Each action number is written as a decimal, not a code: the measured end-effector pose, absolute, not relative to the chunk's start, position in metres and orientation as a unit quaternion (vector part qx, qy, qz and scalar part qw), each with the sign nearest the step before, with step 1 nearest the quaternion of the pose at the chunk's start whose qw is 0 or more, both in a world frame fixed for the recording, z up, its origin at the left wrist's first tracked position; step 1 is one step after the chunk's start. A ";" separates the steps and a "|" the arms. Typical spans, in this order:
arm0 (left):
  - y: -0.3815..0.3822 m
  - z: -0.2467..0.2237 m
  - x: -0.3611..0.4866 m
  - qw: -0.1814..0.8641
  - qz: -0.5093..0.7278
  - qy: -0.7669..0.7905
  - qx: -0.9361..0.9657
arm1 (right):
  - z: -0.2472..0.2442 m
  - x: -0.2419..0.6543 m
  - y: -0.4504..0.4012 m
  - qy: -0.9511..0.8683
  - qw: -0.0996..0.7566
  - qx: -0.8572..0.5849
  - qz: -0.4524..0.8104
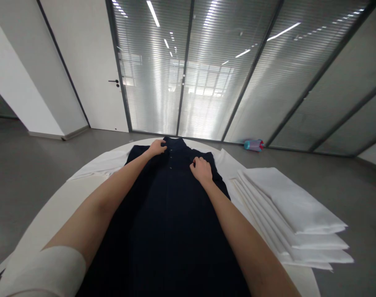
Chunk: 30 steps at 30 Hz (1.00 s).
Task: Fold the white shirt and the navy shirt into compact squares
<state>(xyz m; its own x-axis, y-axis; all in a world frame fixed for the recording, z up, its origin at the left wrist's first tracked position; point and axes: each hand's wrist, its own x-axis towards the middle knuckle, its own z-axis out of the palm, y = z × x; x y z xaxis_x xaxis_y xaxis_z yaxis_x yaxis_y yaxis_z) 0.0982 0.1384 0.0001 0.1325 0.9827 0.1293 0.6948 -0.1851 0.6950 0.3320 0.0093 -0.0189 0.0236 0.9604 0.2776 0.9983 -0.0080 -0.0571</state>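
A dark navy button-front shirt lies flat and lengthwise on a round white table, with its stand collar at the far end. My left hand is at the collar's left side, its fingers closed on the fabric beside the top buttons. My right hand rests lower on the shirt's right chest, fingers curled into the cloth. The shirt's sleeves are hidden or folded under it.
A stack of folded white cloths overhangs the table's right edge. A white cloth lies under the shirt's left side. A small teal and pink cylinder stands on the grey floor by the glass partition.
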 end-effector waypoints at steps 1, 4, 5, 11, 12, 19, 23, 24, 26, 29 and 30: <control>0.146 -0.003 0.101 0.266 0.298 0.595 0.698 | -0.019 0.332 0.009 -0.694 0.119 -0.706 -0.079; 0.160 -0.015 0.104 0.311 0.324 0.609 0.654 | -0.020 0.333 0.010 -0.693 0.120 -0.707 -0.075; 0.163 -0.019 0.103 0.322 0.335 0.611 0.640 | -0.021 0.333 0.011 -0.693 0.123 -0.707 -0.075; 0.166 -0.030 0.091 0.376 0.397 0.591 0.593 | -0.021 0.334 0.013 -0.698 0.129 -0.700 -0.075; 0.166 -0.032 0.090 0.378 0.408 0.585 0.590 | -0.021 0.334 0.013 -0.699 0.128 -0.700 -0.074; 0.160 -0.044 0.091 0.315 0.483 0.543 0.610 | -0.021 0.334 0.014 -0.701 0.121 -0.699 -0.069; 0.158 -0.047 0.091 0.274 0.490 0.525 0.639 | -0.021 0.336 0.016 -0.704 0.122 -0.697 -0.061; 0.158 -0.047 0.091 0.265 0.490 0.521 0.647 | -0.021 0.336 0.016 -0.705 0.123 -0.696 -0.059; 0.156 -0.047 0.091 0.244 0.490 0.512 0.662 | -0.021 0.337 0.016 -0.707 0.124 -0.694 -0.057; 0.154 -0.046 0.091 0.208 0.492 0.497 0.684 | -0.022 0.339 0.016 -0.708 0.124 -0.693 -0.056; 0.153 -0.045 0.092 0.198 0.492 0.492 0.690 | -0.022 0.339 0.016 -0.708 0.124 -0.693 -0.056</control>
<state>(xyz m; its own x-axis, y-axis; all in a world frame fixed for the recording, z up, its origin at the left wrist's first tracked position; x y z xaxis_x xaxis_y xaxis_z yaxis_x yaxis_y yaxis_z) 0.0916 0.1526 -0.0453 0.0316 0.8739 0.4851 0.4840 -0.4380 0.7576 0.3388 0.0165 -0.0220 -0.0089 0.9674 0.2532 0.9952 0.0334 -0.0925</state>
